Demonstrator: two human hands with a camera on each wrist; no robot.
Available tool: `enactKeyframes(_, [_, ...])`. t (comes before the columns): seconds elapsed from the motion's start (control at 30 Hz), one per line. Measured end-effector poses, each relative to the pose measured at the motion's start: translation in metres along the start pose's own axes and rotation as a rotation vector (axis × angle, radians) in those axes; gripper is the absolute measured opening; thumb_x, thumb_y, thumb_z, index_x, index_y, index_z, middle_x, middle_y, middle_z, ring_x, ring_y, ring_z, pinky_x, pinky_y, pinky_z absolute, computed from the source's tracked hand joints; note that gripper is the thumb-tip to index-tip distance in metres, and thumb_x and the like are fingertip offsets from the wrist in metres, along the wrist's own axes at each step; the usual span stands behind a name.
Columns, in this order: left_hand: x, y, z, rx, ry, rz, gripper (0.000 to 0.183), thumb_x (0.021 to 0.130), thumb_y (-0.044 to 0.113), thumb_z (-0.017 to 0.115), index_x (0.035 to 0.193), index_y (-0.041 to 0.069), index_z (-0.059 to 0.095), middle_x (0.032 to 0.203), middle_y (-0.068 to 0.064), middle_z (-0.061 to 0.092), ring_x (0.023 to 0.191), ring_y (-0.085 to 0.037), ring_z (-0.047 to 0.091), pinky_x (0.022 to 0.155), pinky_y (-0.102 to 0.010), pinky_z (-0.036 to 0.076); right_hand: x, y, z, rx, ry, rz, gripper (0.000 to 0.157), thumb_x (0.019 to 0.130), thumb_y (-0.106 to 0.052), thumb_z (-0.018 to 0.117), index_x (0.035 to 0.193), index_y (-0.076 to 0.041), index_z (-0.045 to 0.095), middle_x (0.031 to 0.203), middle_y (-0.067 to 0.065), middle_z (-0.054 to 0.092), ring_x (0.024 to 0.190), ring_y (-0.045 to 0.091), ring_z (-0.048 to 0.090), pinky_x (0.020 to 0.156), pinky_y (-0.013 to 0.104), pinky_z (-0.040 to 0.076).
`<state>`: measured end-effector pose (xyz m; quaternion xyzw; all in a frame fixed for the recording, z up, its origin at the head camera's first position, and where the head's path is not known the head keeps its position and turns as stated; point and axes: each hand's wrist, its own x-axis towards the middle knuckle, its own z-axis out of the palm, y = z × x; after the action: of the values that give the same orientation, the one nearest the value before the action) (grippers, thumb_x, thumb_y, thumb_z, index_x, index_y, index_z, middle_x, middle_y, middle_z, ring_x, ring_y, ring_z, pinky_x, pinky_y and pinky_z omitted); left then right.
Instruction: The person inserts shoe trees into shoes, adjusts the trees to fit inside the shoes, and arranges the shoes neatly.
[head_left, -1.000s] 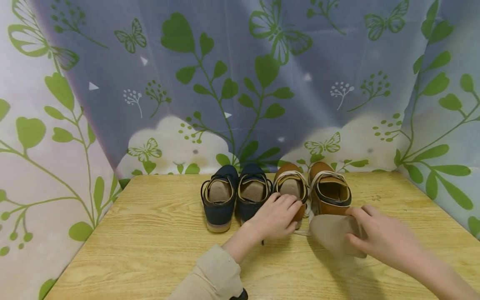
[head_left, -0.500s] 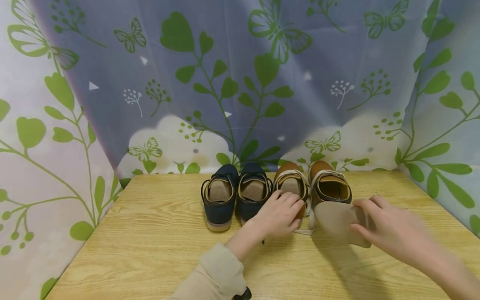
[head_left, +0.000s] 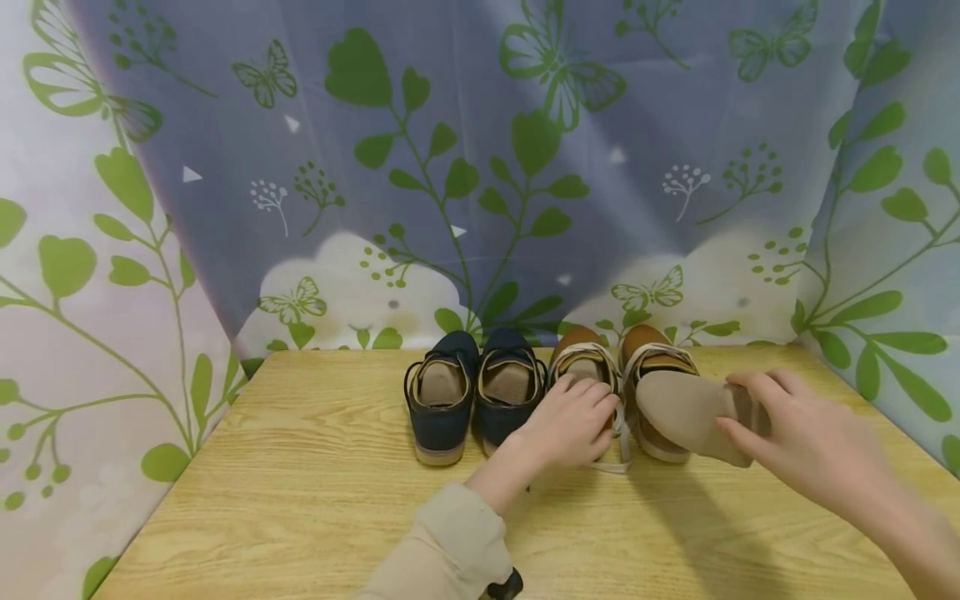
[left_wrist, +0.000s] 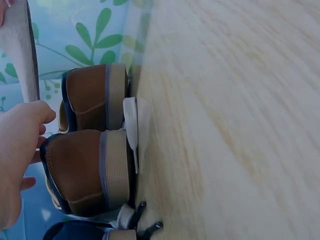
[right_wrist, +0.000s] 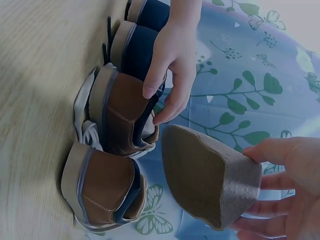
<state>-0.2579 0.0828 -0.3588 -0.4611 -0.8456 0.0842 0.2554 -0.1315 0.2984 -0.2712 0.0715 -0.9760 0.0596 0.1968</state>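
Observation:
My right hand [head_left: 817, 442] pinches a grey-beige moulded pulp shoe insert [head_left: 678, 412] by its squared end, thumb against fingers. The insert is above the right brown shoe [head_left: 647, 340], its rounded end pointing left and its hollow side showing in the right wrist view. It covers most of that shoe's opening in the head view. My left hand [head_left: 573, 421] lies over the heel and opening of the left brown shoe [head_left: 576, 337], fingers loosely bent. A similar insert [head_left: 581, 371] sits inside that shoe. Whether the fingertips press on the shoe cannot be told.
Two navy shoes [head_left: 438, 429] with inserts inside stand left of the brown pair, toes toward the patterned curtain [head_left: 495, 167]. White laces [head_left: 622, 446] trail on the wooden table [head_left: 315, 500] between the brown shoes. Patterned fabric also closes both sides.
My right hand has lifted the insert up and slightly rightward, from behind the right brown shoe's heel to over its opening. My left hand stays almost in place.

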Motion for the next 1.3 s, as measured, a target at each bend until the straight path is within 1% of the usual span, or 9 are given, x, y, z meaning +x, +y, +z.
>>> enactKeyframes(0.17, [0.007, 0.002, -0.003, -0.023, -0.029, -0.015, 0.035, 0.094, 0.036, 0.045, 0.122, 0.020, 0.057, 0.119, 0.007, 0.055, 0.114, -0.010, 0.047, 0.100, -0.035, 0.030, 0.008, 0.006, -0.002, 0.014, 0.048, 0.030, 0.043, 0.085, -0.036, 0.064, 0.115, -0.006, 0.055, 0.108, 0.022, 0.052, 0.066, 0.031, 0.055, 0.045, 0.040, 0.040])
enactKeyframes(0.23, [0.010, 0.003, -0.004, -0.020, -0.035, -0.017, 0.036, 0.093, 0.036, 0.045, 0.123, 0.020, 0.056, 0.121, 0.007, 0.055, 0.115, -0.010, 0.047, 0.101, -0.035, 0.029, 0.012, 0.009, -0.002, 0.017, 0.047, 0.048, 0.046, 0.085, -0.038, 0.063, 0.116, -0.005, 0.055, 0.105, 0.021, 0.052, 0.070, 0.034, 0.056, 0.046, 0.042, 0.041])
enactKeyframes(0.37, [0.015, 0.006, -0.006, -0.019, -0.065, -0.013, 0.039, 0.094, 0.038, 0.044, 0.128, 0.021, 0.054, 0.126, 0.007, 0.052, 0.119, -0.010, 0.044, 0.102, -0.036, 0.028, 0.019, 0.015, -0.004, 0.024, 0.020, 0.084, 0.051, 0.086, -0.043, 0.061, 0.118, -0.004, 0.053, 0.098, 0.018, 0.052, 0.067, 0.030, 0.054, 0.043, 0.038, 0.038])
enactKeyframes(0.43, [0.018, 0.008, -0.007, -0.023, -0.085, -0.010, 0.041, 0.094, 0.039, 0.044, 0.129, 0.021, 0.052, 0.127, 0.007, 0.051, 0.121, -0.011, 0.042, 0.102, -0.036, 0.028, 0.023, 0.018, -0.004, 0.029, 0.001, 0.099, 0.053, 0.087, -0.045, 0.059, 0.119, -0.004, 0.052, 0.098, 0.019, 0.051, 0.067, 0.030, 0.053, 0.043, 0.036, 0.037])
enactKeyframes(0.53, [0.022, 0.010, -0.008, -0.028, -0.127, -0.010, 0.044, 0.094, 0.042, 0.045, 0.133, 0.021, 0.049, 0.131, 0.007, 0.048, 0.124, -0.011, 0.039, 0.105, -0.037, 0.026, 0.028, 0.022, -0.005, 0.038, -0.025, 0.116, 0.056, 0.087, -0.048, 0.057, 0.121, -0.004, 0.051, 0.103, 0.024, 0.050, 0.071, 0.035, 0.055, 0.045, 0.039, 0.038])
enactKeyframes(0.7, [0.028, 0.016, -0.010, -0.071, -0.188, -0.026, 0.048, 0.094, 0.046, 0.043, 0.136, 0.023, 0.045, 0.134, 0.009, 0.044, 0.126, -0.009, 0.036, 0.107, -0.035, 0.021, 0.034, 0.029, -0.003, 0.043, -0.066, 0.152, 0.064, 0.087, -0.053, 0.053, 0.124, -0.001, 0.048, 0.110, 0.030, 0.048, 0.080, 0.044, 0.055, 0.046, 0.042, 0.040])
enactKeyframes(0.9, [0.035, 0.021, -0.012, -0.098, -0.219, -0.038, 0.049, 0.095, 0.047, 0.041, 0.137, 0.024, 0.044, 0.136, 0.010, 0.042, 0.127, -0.007, 0.034, 0.107, -0.031, 0.020, 0.040, 0.036, -0.001, 0.073, -0.098, 0.170, 0.068, 0.088, -0.054, 0.050, 0.126, 0.002, 0.047, 0.107, 0.028, 0.052, 0.089, 0.043, 0.054, 0.050, 0.044, 0.041])
enactKeyframes(1.03, [0.038, 0.024, -0.013, -0.116, -0.245, -0.041, 0.050, 0.095, 0.048, 0.040, 0.138, 0.024, 0.043, 0.137, 0.010, 0.041, 0.127, -0.007, 0.034, 0.107, -0.031, 0.020, 0.042, 0.039, -0.001, 0.083, -0.099, 0.174, 0.067, 0.088, -0.052, 0.051, 0.125, 0.004, 0.048, 0.105, 0.029, 0.055, 0.088, 0.043, 0.055, 0.052, 0.046, 0.041])
enactKeyframes(1.3, [0.045, 0.028, -0.011, -0.104, -0.277, -0.048, 0.051, 0.094, 0.050, 0.039, 0.139, 0.025, 0.041, 0.135, 0.010, 0.041, 0.126, -0.007, 0.035, 0.107, -0.031, 0.020, 0.047, 0.045, -0.004, 0.094, -0.150, 0.162, 0.067, 0.090, -0.048, 0.050, 0.125, 0.009, 0.047, 0.106, 0.032, 0.055, 0.087, 0.047, 0.054, 0.056, 0.048, 0.042])
